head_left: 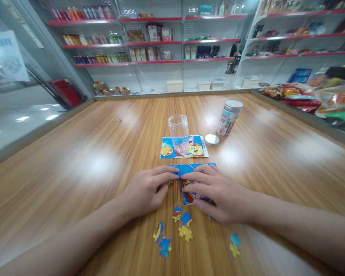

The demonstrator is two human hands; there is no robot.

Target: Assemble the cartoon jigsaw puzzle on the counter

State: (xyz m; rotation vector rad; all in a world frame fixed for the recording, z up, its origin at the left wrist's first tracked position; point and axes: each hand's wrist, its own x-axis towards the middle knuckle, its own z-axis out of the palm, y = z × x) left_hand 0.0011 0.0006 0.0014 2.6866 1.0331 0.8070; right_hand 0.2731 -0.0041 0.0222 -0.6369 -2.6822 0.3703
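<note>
A partly assembled jigsaw puzzle, blue with cartoon colours, lies on the wooden table. My left hand rests at its left edge, fingers stretched flat, fingertips pressing the blue top row. My right hand lies flat over the puzzle's right part, fingers spread, and hides much of it. Several loose pieces lie just below the hands; one more piece sits apart at the right. A reference picture card lies beyond the puzzle, with a clear empty jar standing on it.
A round white lid lies right of the card, next to a labelled closed can. Snack bags pile along the right edge. Shelves of goods line the back wall. A glass wall runs along the left.
</note>
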